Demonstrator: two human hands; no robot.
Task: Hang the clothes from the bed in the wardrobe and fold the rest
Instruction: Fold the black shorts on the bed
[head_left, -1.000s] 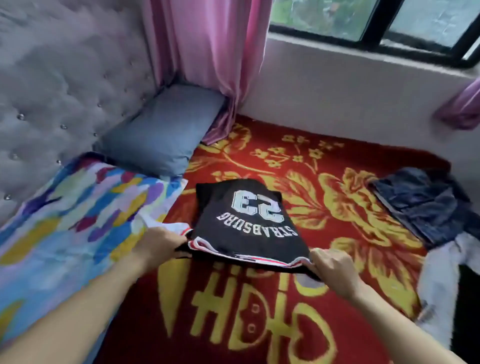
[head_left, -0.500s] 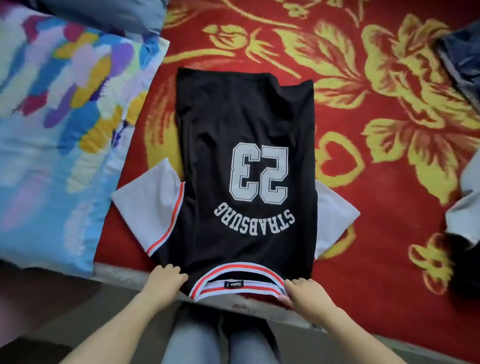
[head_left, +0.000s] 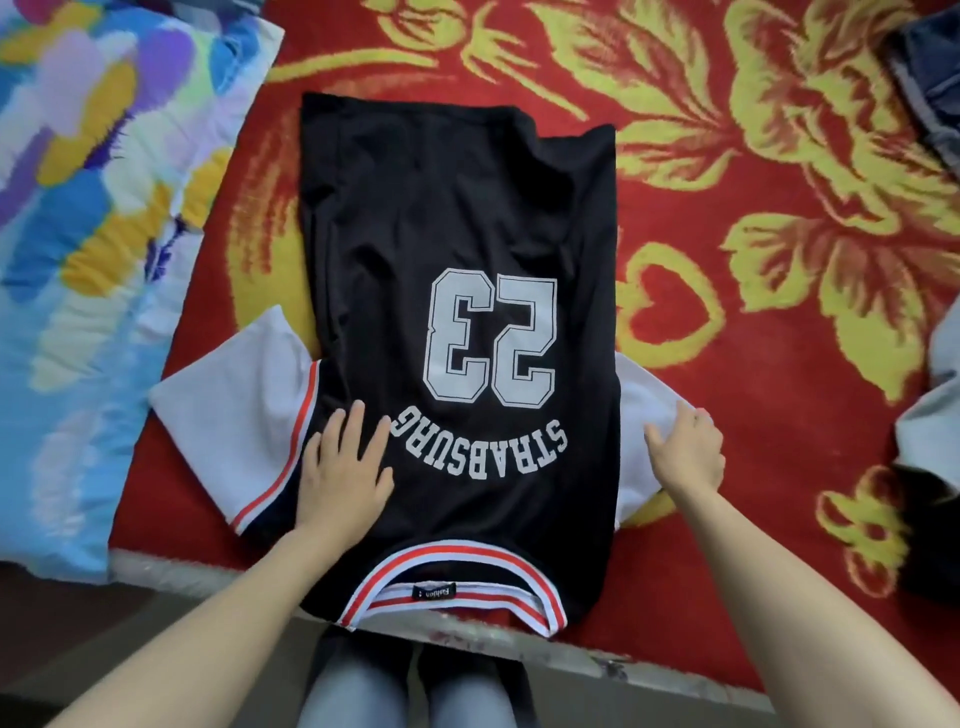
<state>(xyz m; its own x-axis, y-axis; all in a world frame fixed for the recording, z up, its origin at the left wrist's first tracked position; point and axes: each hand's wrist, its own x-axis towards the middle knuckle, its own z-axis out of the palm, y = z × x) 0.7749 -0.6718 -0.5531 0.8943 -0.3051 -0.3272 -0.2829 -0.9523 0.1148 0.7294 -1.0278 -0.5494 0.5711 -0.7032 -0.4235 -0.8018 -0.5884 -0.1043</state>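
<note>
Right hand (head_left: 685, 452) lies on the white sleeve (head_left: 641, 395), just outboard of the black jersey (head_left: 457, 234) on the bed (head_left: 779, 364) — pinching or not, I cannot tell. Left hand (head_left: 345, 467) presses flat, fingers spread, inboard; the jersey runs lengthwise away, collar nearest.

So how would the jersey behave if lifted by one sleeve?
Probably floppy: the jersey lies flat with soft wrinkles near its hem, so it would drape and lose its shape. Likely light, as the fabric looks thin. It may grip the fuzzy blanket rather than slide under the flat left hand.
</note>
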